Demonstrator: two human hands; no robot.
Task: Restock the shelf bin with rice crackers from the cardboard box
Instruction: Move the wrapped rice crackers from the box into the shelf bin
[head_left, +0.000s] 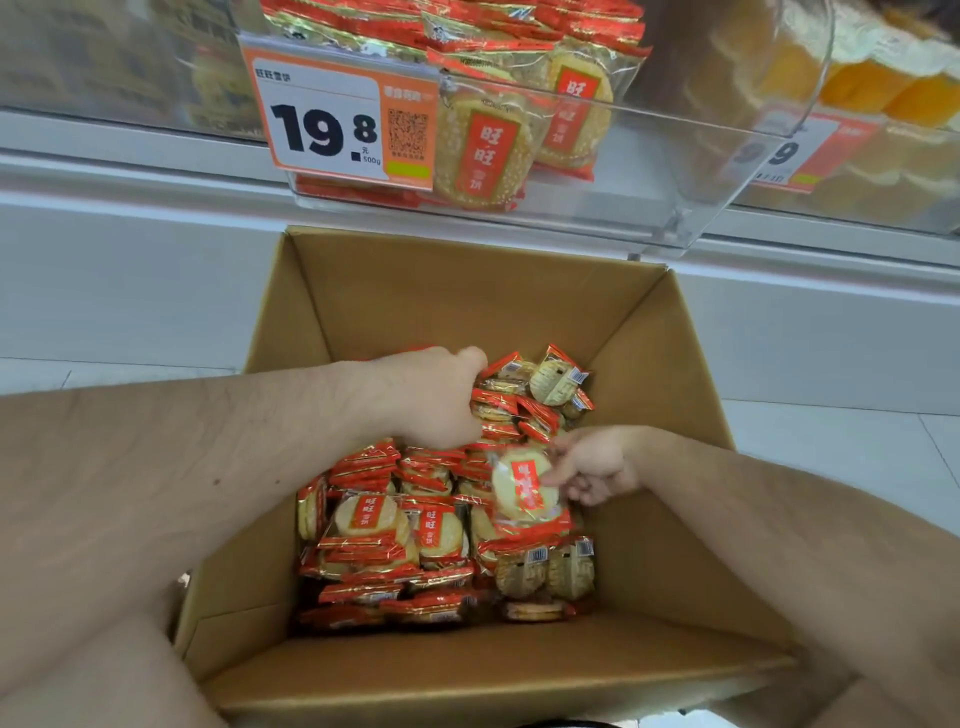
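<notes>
A: Where are both hands?

B: Inside the box (467, 291), which sits open in the middle of the view. The left hand (431, 397) is near the centre, fingers curled down into a stack of packs (506, 405) at about 1 o'clock in the pile. It grips them, though the fingertips are hidden behind the hand.

A: And the right hand?

B: The right hand (592, 470) comes in from 4 o'clock. It pinches one pack (522, 488) by its edge, thumb on the front and fingers behind. That pack is tilted face up, just above the rest.

A: How full is the box?

B: The crackers (400, 545) cover the bottom, from 7 o'clock across to 5 o'clock. Some lie flat with the red label up, some stand on edge, and two at 5 o'clock show their barcoded backs.

A: And the bin?

B: The bin (675, 171) is clear plastic, up at 12 o'clock on the shelf (130, 156), above the box's far wall. It already holds packs of the same kind, two leaning against its front wall. An orange price tag (332, 117) reading 19.8 hangs on its left front.

A: Anything beside it?

B: At 2 o'clock another bin (883, 130) holds something orange and yellow, too blurred to name. Pale floor (831, 441) shows on either side of the box.
</notes>
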